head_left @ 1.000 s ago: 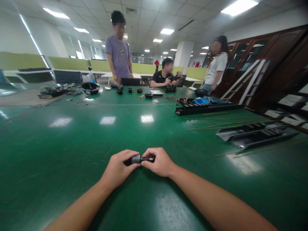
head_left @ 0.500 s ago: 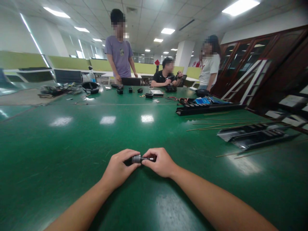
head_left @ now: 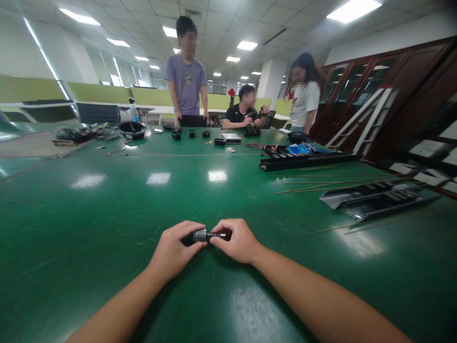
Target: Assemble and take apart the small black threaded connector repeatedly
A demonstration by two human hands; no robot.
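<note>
Both of my hands rest low on the green table (head_left: 107, 209) and meet over a small dark cylindrical part (head_left: 209, 235) with a grey metal end and a thin black shaft. My left hand (head_left: 174, 252) is curled around the grey end. My right hand (head_left: 237, 240) pinches the thin black end with its fingertips. The part lies level between the two hands, just above the tabletop. Most of its body is hidden by my fingers.
Long black trays (head_left: 374, 200) and thin wooden sticks (head_left: 321, 186) lie to the right. Another black tray (head_left: 303, 159) holds blue items. At the far end are small black parts (head_left: 219, 141), a black bowl (head_left: 132, 129), a cable heap (head_left: 76, 134) and three people.
My hands and the part have stayed put. At the far end, the standing person in purple and the person in white have shifted position a little.
</note>
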